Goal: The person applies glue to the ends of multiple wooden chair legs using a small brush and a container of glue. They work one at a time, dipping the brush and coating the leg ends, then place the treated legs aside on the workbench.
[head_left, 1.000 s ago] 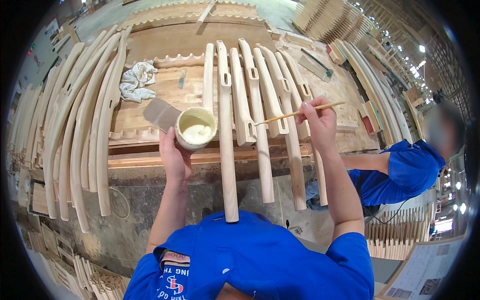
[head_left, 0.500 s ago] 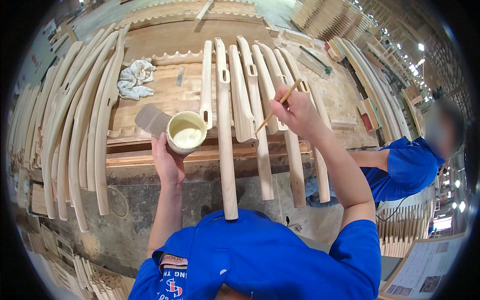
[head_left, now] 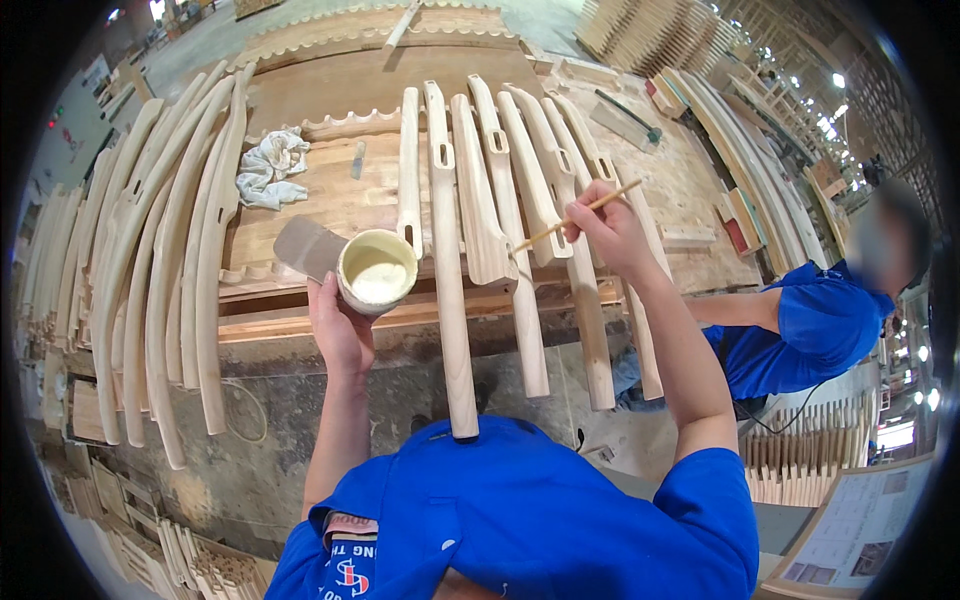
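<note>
Hands over curved wooden parts on the bench point(head_left: 330, 85).
Left hand point(head_left: 340, 325) grips a cream cup point(head_left: 376, 271); right hand point(head_left: 610, 228), at 3 o'clock from it, pinches a thin stick point(head_left: 573, 218).

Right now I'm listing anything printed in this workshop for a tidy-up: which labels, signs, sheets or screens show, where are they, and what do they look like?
Printed sheet: lower right corner, lying flat; pale rectangle with small picture blocks.
Shirt emblem: bottom edge, on the wearer's blue shirt; white, red and blue patch.
Wall notice: far upper left; small pale rectangle, too blurred to detail.
No screens or packages show.
</note>
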`<control>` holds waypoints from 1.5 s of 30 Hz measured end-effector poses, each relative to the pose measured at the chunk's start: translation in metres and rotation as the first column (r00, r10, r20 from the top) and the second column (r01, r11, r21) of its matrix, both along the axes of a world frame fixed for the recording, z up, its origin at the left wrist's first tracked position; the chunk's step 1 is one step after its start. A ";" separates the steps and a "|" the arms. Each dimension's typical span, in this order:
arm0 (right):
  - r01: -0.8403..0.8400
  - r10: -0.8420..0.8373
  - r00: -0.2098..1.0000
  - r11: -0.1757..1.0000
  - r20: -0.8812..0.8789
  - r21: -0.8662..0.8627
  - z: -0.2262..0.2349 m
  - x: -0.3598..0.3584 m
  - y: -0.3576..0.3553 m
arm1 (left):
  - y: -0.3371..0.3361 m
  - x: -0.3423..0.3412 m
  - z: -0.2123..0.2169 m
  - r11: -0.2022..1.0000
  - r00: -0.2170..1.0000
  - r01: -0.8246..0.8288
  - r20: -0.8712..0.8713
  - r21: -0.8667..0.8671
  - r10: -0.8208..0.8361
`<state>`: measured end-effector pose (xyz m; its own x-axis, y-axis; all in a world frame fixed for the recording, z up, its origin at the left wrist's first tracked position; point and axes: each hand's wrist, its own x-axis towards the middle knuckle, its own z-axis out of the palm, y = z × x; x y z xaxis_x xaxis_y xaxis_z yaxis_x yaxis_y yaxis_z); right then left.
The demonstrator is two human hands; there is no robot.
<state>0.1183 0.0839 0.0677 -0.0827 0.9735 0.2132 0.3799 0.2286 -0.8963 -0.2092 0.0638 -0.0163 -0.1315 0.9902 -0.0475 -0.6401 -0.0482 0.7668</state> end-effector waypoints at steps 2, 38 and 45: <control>-0.008 0.006 1.000 0.999 -0.030 -0.054 0.003 0.004 -0.007 | 0.001 0.001 0.001 1.000 1.000 0.002 0.005 0.018 -0.002; -0.078 -0.316 0.445 0.919 -0.838 -0.387 -0.035 -0.077 0.064 | 0.073 0.038 0.040 0.996 0.999 0.032 -0.009 0.084 -0.031; 0.117 -0.119 0.654 0.992 -0.747 -0.055 0.004 -0.059 0.103 | 0.075 0.023 0.018 0.999 0.998 -0.025 0.059 0.046 0.023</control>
